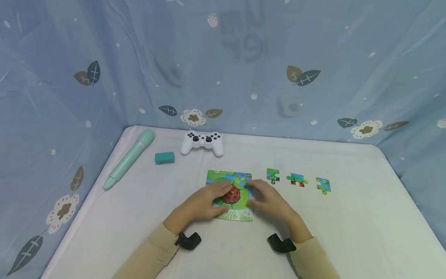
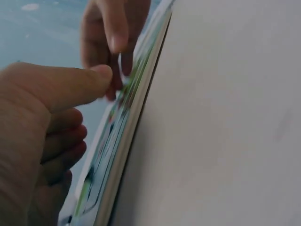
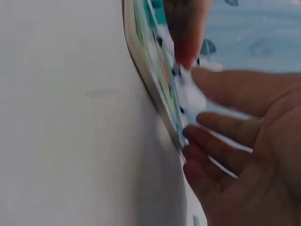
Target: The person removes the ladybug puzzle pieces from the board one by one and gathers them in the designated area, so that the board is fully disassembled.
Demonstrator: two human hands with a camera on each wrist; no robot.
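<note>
A jigsaw puzzle board with a red ladybug picture lies flat on the white table, its pieces set together in a frame. My left hand rests over the board's left part, fingers loosely bent near the ladybug. At the right edge, my right hand has its fingertips on or just over the board. In the right wrist view its fingers are spread beside the board's edge. The left wrist view shows the left thumb stretched out above the board. Neither hand appears to grip anything.
Three loose puzzle pieces, a green one, a middle one and a right one, lie right of the board. Behind are a white game controller, a teal block and a mint-green wand-shaped object. Patterned blue cloth surrounds the table.
</note>
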